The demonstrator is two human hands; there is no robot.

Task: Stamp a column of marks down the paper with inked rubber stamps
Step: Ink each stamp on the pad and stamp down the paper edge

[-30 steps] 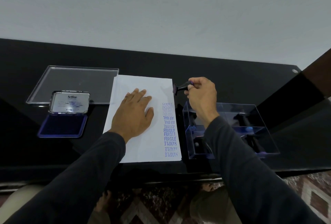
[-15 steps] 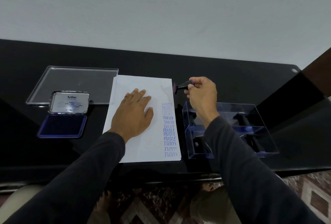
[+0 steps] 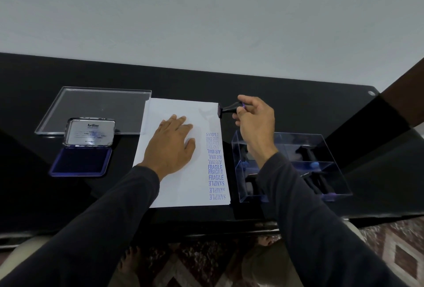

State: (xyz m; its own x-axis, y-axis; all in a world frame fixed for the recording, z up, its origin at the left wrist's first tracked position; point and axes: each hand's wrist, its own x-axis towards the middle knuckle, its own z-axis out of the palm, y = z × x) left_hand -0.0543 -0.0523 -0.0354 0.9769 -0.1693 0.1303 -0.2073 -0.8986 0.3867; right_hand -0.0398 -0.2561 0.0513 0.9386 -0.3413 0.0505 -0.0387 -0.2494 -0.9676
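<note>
Currently right hand fingers pinch rubber stamp above paper far-right corner, left hand flat on sheet; next likely re-ink at ink pad, worktop's left.

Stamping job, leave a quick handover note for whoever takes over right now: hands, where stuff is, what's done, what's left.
Left hand presses flat on the paper.
Right hand pinches a rubber stamp, lifted at the paper's far right corner, face turned sideways.
Ink pad lies open left of the paper; other stamps sit in the clear box on the right.
Done: a column of marks along the right edge, from SAMPLE at the near end to a SAMPLE at the far end.
Left: the blank stretch above the column.
</note>
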